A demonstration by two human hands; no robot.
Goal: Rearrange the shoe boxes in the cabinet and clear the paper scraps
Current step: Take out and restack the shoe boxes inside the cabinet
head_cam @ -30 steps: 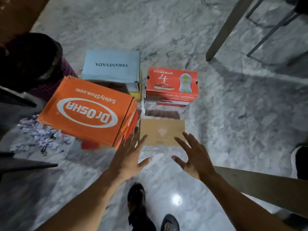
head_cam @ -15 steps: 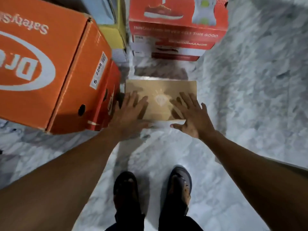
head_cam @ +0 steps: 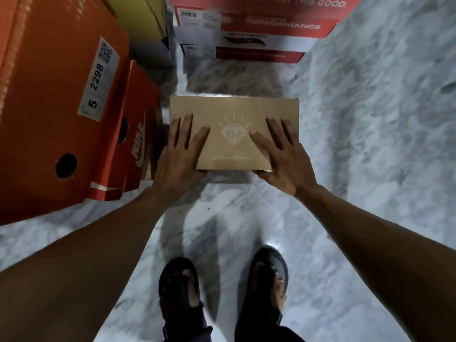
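Observation:
A small brown cardboard box (head_cam: 234, 114) with a pale diamond logo sits on the marble floor in front of me. My left hand (head_cam: 179, 154) grips its near left corner, fingers spread over the lid and thumb under the near edge. My right hand (head_cam: 283, 154) grips the near right corner the same way. A big orange box (head_cam: 56, 95) with a white size label lies stacked on a red Nike box (head_cam: 138, 134) just left of the brown box. A red and white box stack (head_cam: 259, 33) stands beyond it. No paper scraps are in view.
A yellow box (head_cam: 140, 16) and a grey box (head_cam: 153, 53) sit at the top between the orange and red stacks. My two feet in dark sandals (head_cam: 222, 297) stand on the white marble floor (head_cam: 382, 144), which stretches away to the right.
I have bent down closer. Both hands went from hovering spread above the brown box to lying on its lid, then to gripping its near corners.

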